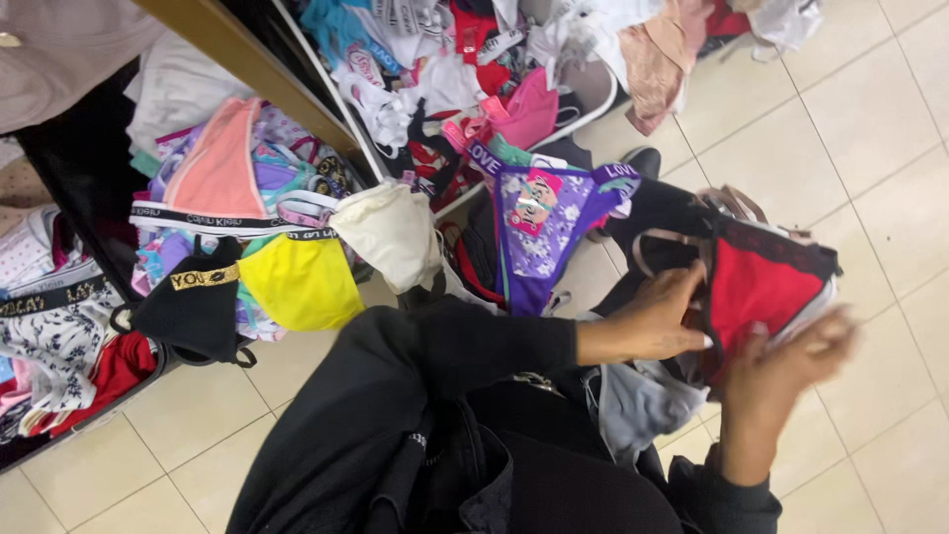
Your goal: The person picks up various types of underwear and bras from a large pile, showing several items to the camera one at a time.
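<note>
Presently both hands, left hand [657,321] and right hand [781,376], are closed on red underwear [756,292], grip clamped. Purple underwear [544,222] already hangs aside; heaped bins [593,104] appear largely unsorted.

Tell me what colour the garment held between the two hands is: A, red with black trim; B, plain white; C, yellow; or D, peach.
A: the left hand and right hand both grip the red garment with black trim; the yellow garment hangs untouched at the bin.
</note>
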